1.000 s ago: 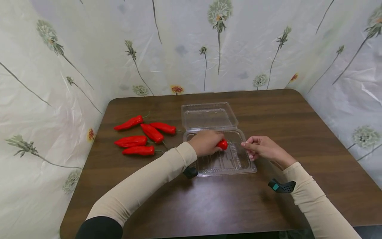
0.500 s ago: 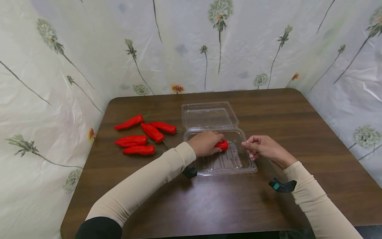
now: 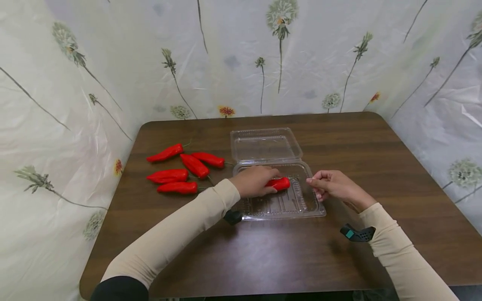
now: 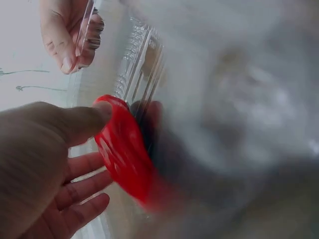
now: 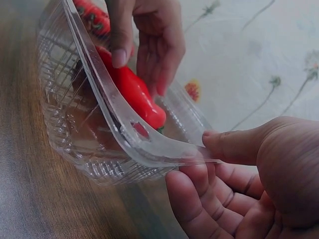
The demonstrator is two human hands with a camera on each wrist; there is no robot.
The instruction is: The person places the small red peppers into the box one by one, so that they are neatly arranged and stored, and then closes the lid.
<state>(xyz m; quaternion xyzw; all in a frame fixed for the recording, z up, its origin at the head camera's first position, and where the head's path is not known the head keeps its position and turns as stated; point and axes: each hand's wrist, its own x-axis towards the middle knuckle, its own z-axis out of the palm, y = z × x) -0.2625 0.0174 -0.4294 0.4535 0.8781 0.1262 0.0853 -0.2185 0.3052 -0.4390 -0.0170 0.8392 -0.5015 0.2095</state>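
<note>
My left hand (image 3: 254, 182) is over the base of a clear plastic clamshell container (image 3: 301, 213), around a red pepper (image 3: 280, 184) in it. In the left wrist view the thumb touches the pepper (image 4: 124, 154) while the other visible fingers (image 4: 84, 189) lie extended and spread beside it. The right wrist view has this pepper (image 5: 142, 104) lying lengthwise within the container, its stem end toward the right hand. My right hand (image 3: 333, 186) pinches the container's right rim between thumb and fingers, seen closely at the rim (image 5: 164, 160).
Several red peppers (image 3: 193, 165) with green stems lie on the brown wooden table (image 3: 263, 259), left of the container. The attached lid (image 3: 265, 145) is folded back behind the base. A flower-print sheet (image 3: 233, 75) hangs behind and at both sides.
My left hand has shifted slightly left along the pepper, so more of the pepper shows. The right hand keeps its pinch on the rim.
</note>
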